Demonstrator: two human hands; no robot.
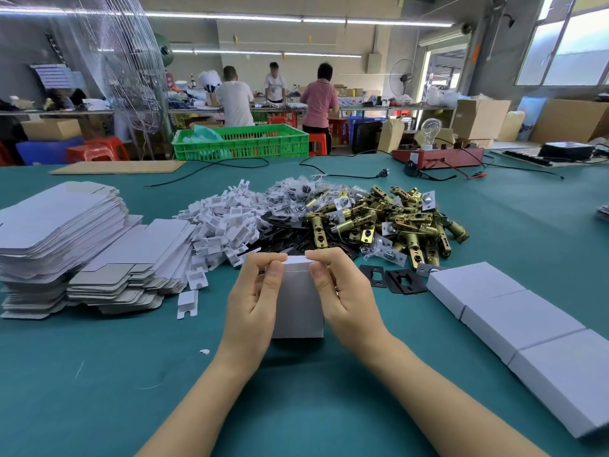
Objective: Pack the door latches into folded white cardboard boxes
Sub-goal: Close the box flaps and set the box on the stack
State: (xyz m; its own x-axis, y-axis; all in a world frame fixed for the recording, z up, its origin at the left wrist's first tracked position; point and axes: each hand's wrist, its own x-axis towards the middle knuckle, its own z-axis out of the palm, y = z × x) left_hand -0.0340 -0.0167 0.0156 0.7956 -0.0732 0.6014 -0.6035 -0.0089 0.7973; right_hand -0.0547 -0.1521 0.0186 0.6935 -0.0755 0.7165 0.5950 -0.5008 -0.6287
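A workshop with a wide green table point(99, 374), and two hands closing a white box in the middle of it.

The white box point(296, 301) stands upright on the table, between the left hand point(255, 301) and the right hand point(342, 298); both hands hold it by its upper edge, with the thumbs on the near face and the fingertips curled over the top flap. Just behind the box lies the heap of brass door latches point(389, 219), with black plates point(283, 225) and white inserts point(224, 222) to its left. Flat box blanks point(62, 232) are stacked at the far left. On the right, a row of closed white boxes point(514, 321) lies near the right forearm. Three people stand at a bench far behind.
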